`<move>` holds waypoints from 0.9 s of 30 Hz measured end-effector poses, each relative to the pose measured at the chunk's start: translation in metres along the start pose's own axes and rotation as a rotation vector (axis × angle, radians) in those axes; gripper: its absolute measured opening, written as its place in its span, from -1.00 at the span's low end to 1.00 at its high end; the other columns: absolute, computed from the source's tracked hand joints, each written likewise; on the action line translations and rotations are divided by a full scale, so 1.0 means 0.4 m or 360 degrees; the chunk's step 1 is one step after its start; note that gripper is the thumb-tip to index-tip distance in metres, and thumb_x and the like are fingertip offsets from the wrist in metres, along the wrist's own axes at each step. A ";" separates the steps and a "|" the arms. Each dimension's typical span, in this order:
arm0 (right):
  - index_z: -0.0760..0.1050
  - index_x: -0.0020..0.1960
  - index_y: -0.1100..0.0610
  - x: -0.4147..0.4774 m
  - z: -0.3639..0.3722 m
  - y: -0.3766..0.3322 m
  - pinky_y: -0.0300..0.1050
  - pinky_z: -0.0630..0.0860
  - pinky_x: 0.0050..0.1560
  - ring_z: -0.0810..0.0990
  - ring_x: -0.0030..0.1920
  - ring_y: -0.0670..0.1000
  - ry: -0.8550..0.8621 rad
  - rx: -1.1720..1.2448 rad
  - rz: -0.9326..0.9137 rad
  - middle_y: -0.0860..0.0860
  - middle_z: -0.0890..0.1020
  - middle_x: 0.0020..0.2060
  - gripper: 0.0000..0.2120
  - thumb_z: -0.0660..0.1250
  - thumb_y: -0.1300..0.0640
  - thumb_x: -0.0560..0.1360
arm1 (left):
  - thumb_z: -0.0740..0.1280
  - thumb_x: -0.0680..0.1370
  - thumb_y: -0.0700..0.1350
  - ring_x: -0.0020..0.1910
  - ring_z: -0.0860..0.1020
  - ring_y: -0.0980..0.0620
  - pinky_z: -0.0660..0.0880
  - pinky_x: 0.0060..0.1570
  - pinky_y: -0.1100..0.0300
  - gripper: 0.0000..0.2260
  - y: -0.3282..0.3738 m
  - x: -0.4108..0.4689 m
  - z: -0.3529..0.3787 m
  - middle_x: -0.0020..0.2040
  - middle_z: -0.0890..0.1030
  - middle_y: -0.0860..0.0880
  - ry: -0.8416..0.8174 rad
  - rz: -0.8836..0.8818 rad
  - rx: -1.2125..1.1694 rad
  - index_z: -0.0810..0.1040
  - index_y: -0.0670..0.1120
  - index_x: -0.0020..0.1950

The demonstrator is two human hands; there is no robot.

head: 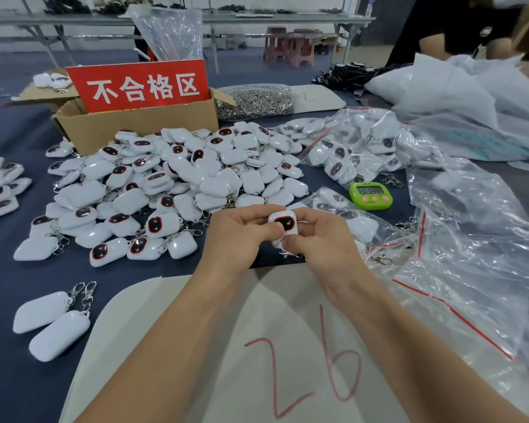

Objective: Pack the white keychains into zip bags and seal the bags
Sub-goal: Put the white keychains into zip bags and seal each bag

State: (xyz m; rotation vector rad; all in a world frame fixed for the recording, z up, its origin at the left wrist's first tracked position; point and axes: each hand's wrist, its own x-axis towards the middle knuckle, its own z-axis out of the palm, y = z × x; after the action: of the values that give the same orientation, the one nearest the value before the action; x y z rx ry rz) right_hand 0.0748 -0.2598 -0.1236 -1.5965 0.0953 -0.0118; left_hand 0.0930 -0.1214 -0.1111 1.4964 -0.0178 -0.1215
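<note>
One white keychain (284,222) with a dark, red-rimmed face is held up above the table edge, face toward me. My left hand (242,236) pinches its left side and my right hand (321,239) pinches its right and lower edge; its clasp hangs hidden below my fingers. Behind lies a big heap of white keychains (177,184). Clear zip bags with red seal lines (458,270) are piled at the right, some filled with keychains (348,148).
A cardboard box (135,126) with a red sign stands at the back left. A green timer (370,195) lies right of the heap. Two keychains (52,325) lie face down near left. A white sheet (257,346) marked 26 lies under my arms. A person sits at the far right.
</note>
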 end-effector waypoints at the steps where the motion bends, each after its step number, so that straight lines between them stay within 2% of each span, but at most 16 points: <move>1: 0.70 -0.09 0.00 -0.001 0.000 0.000 -0.11 0.46 -0.25 0.55 -0.31 0.00 0.0008 -0.0010 -0.0012 0.20 0.73 -0.21 -0.70 0.39 0.25 0.24 | 0.49 0.45 -0.36 -0.08 0.72 0.05 0.62 -0.01 0.30 -0.75 0.002 -0.001 -0.001 -0.11 0.77 -0.05 -0.0008 0.0015 -0.0005 0.78 -0.01 -0.07; 3: 0.69 -0.09 -0.03 -0.001 0.000 0.000 -0.17 0.41 -0.34 0.50 -0.36 -0.02 0.0034 -0.0047 -0.0055 0.17 0.73 -0.26 -0.73 0.40 0.22 0.27 | 0.49 0.45 -0.36 -0.07 0.72 0.04 0.63 0.01 0.26 -0.75 0.004 -0.004 -0.002 -0.10 0.77 -0.06 -0.0019 0.0038 -0.0012 0.77 -0.01 -0.06; 6: 0.70 -0.07 0.02 -0.001 -0.001 0.003 -0.24 0.48 -0.36 0.58 -0.39 -0.07 0.0063 -0.0078 -0.0123 0.03 0.74 -0.30 -0.80 0.44 0.28 0.42 | 0.51 0.44 -0.35 -0.12 0.72 0.07 0.62 -0.07 0.28 -0.77 0.003 -0.002 -0.001 -0.12 0.77 -0.04 0.0046 0.0062 0.0005 0.76 -0.05 -0.04; 9: 0.70 -0.05 0.01 0.001 -0.006 0.003 -0.26 0.57 -0.26 0.71 -0.24 -0.08 0.0157 -0.0151 -0.0190 -0.05 0.76 -0.25 -0.81 0.46 0.26 0.43 | 0.53 0.44 -0.32 -0.12 0.73 0.09 0.59 -0.08 0.31 -0.78 -0.003 0.003 -0.006 -0.15 0.76 0.01 0.0158 0.0118 0.0109 0.76 -0.03 -0.03; 13: 0.71 -0.09 0.07 0.015 -0.017 0.000 -0.22 0.56 -0.16 0.71 -0.21 -0.04 0.0416 -0.0163 -0.0299 -0.04 0.75 -0.26 -0.80 0.51 0.35 0.42 | 0.57 0.42 -0.16 -0.14 0.68 0.29 0.54 -0.09 0.39 -0.82 -0.017 0.001 -0.008 -0.21 0.72 0.26 0.0296 0.0336 0.0642 0.74 0.14 -0.12; 15: 0.72 -0.13 0.03 0.014 -0.018 0.001 -0.14 0.59 -0.18 0.70 -0.24 0.02 0.0481 -0.0256 -0.0391 -0.06 0.74 -0.28 -0.82 0.55 0.30 0.41 | 0.54 0.41 -0.10 -0.10 0.65 0.30 0.56 0.00 0.24 -0.82 -0.024 -0.004 -0.004 -0.18 0.70 0.30 0.0300 0.0399 0.0948 0.72 0.19 -0.10; 17: 0.73 -0.14 -0.01 0.009 -0.014 0.002 -0.04 0.62 -0.17 0.68 -0.24 0.06 0.0497 -0.0357 -0.0465 -0.08 0.73 -0.29 -0.85 0.59 0.22 0.41 | 0.51 0.41 -0.10 -0.06 0.64 0.24 0.56 0.06 0.17 -0.75 -0.030 -0.011 0.003 -0.12 0.71 0.26 0.0277 0.0470 0.1081 0.72 0.22 0.01; 22: 0.71 -0.14 -0.06 0.013 -0.013 0.001 -0.06 0.62 -0.14 0.68 -0.24 0.03 0.0501 -0.0324 -0.0435 -0.12 0.73 -0.29 -0.83 0.56 0.21 0.40 | 0.49 0.45 -0.20 -0.09 0.60 0.30 0.50 0.02 0.39 -0.59 -0.029 -0.009 0.004 -0.08 0.67 0.36 0.0325 0.0588 0.0909 0.70 0.25 0.15; 25: 0.70 -0.12 -0.07 0.016 -0.016 -0.002 -0.16 0.61 -0.06 0.71 -0.22 -0.10 0.0531 -0.0173 -0.0345 -0.13 0.74 -0.27 -0.80 0.51 0.24 0.43 | 0.48 0.41 -0.22 -0.01 0.60 0.26 0.46 0.02 0.47 -0.38 -0.025 -0.018 0.002 0.11 0.61 0.44 0.0178 0.0668 0.0940 0.54 0.40 0.29; 27: 0.70 -0.10 -0.06 0.015 -0.015 0.000 -0.18 0.59 -0.13 0.68 -0.28 -0.12 0.0518 -0.0136 -0.0316 -0.11 0.74 -0.28 -0.82 0.47 0.22 0.46 | 0.48 0.40 -0.29 -0.03 0.59 0.27 0.39 0.01 0.55 -0.35 -0.032 -0.023 0.004 0.09 0.58 0.48 0.0143 0.0740 0.0998 0.56 0.39 0.28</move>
State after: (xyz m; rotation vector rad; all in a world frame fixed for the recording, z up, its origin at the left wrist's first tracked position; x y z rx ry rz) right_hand 0.0802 -0.2663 -0.1237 -1.6732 0.1918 -0.4276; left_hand 0.0827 -0.1232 -0.1233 2.0783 -0.3566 0.3583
